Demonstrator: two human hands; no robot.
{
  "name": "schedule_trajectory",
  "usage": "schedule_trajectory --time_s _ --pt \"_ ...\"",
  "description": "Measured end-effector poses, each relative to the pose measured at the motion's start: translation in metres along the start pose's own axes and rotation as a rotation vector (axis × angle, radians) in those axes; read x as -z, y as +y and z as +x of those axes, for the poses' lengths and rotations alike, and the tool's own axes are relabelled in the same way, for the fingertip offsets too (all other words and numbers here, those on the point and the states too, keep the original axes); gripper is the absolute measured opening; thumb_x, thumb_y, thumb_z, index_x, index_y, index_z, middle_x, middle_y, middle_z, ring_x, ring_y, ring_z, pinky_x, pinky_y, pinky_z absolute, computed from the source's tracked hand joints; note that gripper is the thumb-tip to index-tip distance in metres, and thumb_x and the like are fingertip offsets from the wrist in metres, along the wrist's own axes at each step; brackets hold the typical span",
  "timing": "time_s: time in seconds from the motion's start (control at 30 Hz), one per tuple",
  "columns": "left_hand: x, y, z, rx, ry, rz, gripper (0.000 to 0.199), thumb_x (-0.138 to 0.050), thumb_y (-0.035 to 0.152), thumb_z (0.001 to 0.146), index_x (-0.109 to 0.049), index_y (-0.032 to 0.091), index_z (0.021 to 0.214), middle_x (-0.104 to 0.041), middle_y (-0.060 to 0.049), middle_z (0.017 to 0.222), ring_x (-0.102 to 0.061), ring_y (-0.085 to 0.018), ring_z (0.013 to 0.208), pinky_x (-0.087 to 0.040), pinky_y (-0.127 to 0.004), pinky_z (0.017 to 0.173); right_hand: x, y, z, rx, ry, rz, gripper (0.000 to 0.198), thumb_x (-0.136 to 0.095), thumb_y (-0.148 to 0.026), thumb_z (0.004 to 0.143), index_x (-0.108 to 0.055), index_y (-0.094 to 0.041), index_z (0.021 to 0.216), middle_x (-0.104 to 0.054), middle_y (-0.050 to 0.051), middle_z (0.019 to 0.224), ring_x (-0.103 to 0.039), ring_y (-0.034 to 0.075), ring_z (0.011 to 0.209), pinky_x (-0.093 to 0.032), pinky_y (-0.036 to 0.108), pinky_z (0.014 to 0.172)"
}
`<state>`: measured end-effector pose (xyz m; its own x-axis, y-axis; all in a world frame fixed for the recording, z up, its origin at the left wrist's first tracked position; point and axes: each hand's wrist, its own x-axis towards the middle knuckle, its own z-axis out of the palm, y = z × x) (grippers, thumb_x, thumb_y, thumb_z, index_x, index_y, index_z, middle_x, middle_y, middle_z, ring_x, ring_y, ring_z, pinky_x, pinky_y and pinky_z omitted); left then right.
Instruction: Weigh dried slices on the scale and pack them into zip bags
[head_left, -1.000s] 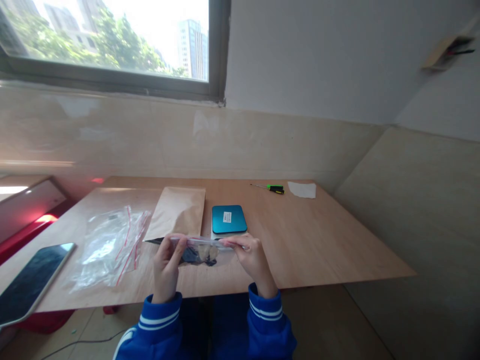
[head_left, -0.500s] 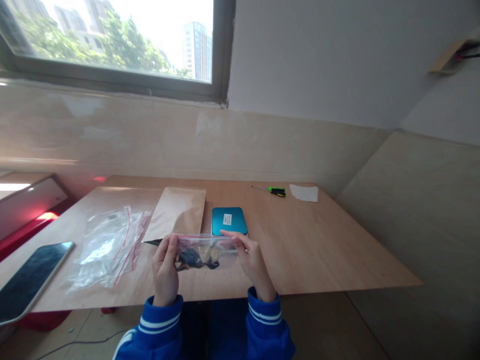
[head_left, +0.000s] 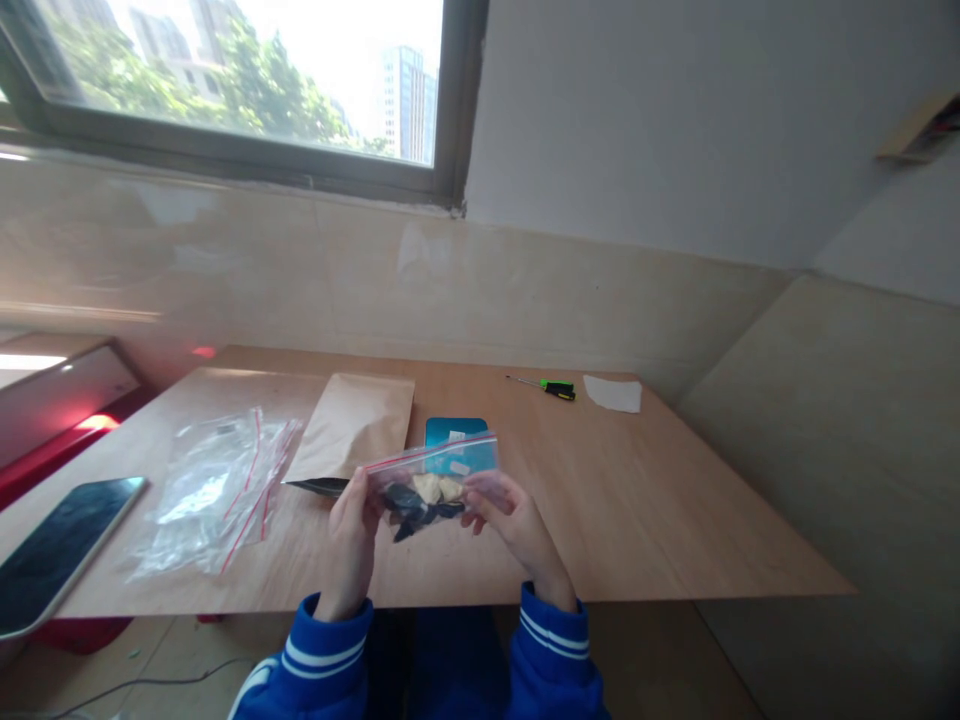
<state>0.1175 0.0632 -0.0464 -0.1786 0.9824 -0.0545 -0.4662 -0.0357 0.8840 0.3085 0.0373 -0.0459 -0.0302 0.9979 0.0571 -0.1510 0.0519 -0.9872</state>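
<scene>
While two grips (head_left: 352, 530) (head_left: 516, 515) hold one bag (head_left: 417, 466), one phone (head_left: 69, 545) lies apart.

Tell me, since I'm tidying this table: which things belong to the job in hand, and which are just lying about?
Job in hand:
zip bag, in left hand and right hand
its dark pieces and pale pieces
probably similar clear bags
possibly brown paper bag, blue square object

Seemingly lying about:
phone
green-and-black tool
white paper scrap
</scene>
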Motion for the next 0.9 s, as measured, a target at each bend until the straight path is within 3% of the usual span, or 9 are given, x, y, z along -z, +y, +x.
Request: schedule_trajectory --time_s 0.13,0.3,0.4,0.53,0.63,0.77,0.83,0.9 --pt "0.016 0.003 0.008 -0.109 -0.127 0.301 0.053 -0.046 0.057 0.087 -0.065 0.016 0.114 -0.068 -0.012 0.118 -0.062 -0.028 0.113 -0.048 -0.042 0.097 0.013 -0.002 0.002 -0.004 0.296 0.075 0.037 -0.081 -0.044 0.067 -0.067 -0.016 0.085 -0.072 0.002 0.072 -0.065 0.013 0.057 -0.053 0.024 0.054" --pt "0.063 0.000 0.036 -0.559 -0.007 0.886 0.040 -0.051 0.028 0.081 -0.061 0.019 0.119 -0.057 -0.013 0.136 -0.047 -0.031 0.132 -0.032 -0.051 0.112 0.056 0.011 -0.006 -0.037 0.728 0.208 0.048 -0.087 -0.043 0.050 -0.066 -0.014 0.083 -0.070 0.000 0.071 -0.061 0.010 0.050 -0.051 0.021 0.048" --pt "0.088 -0.003 0.053 -0.675 0.008 1.018 0.049 -0.046 0.015 0.075 -0.061 0.021 0.121 -0.048 -0.010 0.146 -0.041 -0.031 0.138 -0.028 -0.052 0.115 0.086 0.027 -0.015 -0.003 0.886 0.165 0.047 -0.084 -0.046 0.049 -0.063 -0.015 0.078 -0.067 0.000 0.067 -0.062 0.013 0.051 -0.052 0.024 0.048" --pt "0.103 -0.008 0.069 -0.707 0.037 1.087 0.055 -0.045 0.010 0.070 -0.063 0.025 0.119 -0.051 -0.006 0.144 -0.043 -0.028 0.136 -0.031 -0.049 0.115 0.112 0.046 -0.021 0.037 1.011 0.052 0.053 -0.078 -0.054 0.051 -0.059 -0.015 0.083 -0.068 0.005 0.072 -0.067 0.019 0.061 -0.058 0.032 0.058" --pt "0.108 -0.011 0.077 -0.654 0.065 1.085 0.046 -0.048 0.017 0.070 -0.067 0.024 0.111 -0.062 -0.007 0.132 -0.052 -0.030 0.127 -0.039 -0.047 0.108 0.114 0.049 -0.019 0.016 1.110 -0.145 0.070 -0.071 -0.059 0.053 -0.057 -0.011 0.102 -0.068 0.015 0.090 -0.069 0.028 0.084 -0.058 0.041 0.073" --pt "0.111 -0.008 0.079 -0.617 0.107 1.083 0.030 -0.054 0.028 0.075 -0.072 0.026 0.098 -0.073 -0.006 0.107 -0.067 -0.029 0.101 -0.048 -0.043 0.092 0.099 0.041 -0.010 -0.110 1.375 -0.639 0.081 -0.066 -0.053 0.062 -0.049 -0.004 0.125 -0.047 0.036 0.133 -0.045 0.049 0.125 -0.041 0.065 0.095" --pt "0.110 -0.003 0.077 -0.621 0.133 1.077 0.025 -0.055 0.035 0.078 -0.073 0.026 0.092 -0.075 -0.005 0.097 -0.068 -0.028 0.088 -0.050 -0.039 0.084 0.082 0.032 -0.003 -0.065 1.287 -0.670 0.069 -0.060 -0.050 0.070 -0.054 -0.005 0.122 -0.047 0.035 0.133 -0.045 0.048 0.126 -0.039 0.066 0.097" --pt "0.107 0.002 0.073 -0.638 0.142 1.063 0.025 -0.055 0.040 0.080 -0.074 0.026 0.088 -0.075 -0.005 0.089 -0.068 -0.026 0.081 -0.049 -0.037 0.079 0.057 0.019 0.002 0.064 0.976 -0.535 0.053 -0.054 -0.049 0.079 -0.060 -0.009 0.112 -0.061 0.027 0.120 -0.058 0.038 0.115 -0.047 0.055 0.094"
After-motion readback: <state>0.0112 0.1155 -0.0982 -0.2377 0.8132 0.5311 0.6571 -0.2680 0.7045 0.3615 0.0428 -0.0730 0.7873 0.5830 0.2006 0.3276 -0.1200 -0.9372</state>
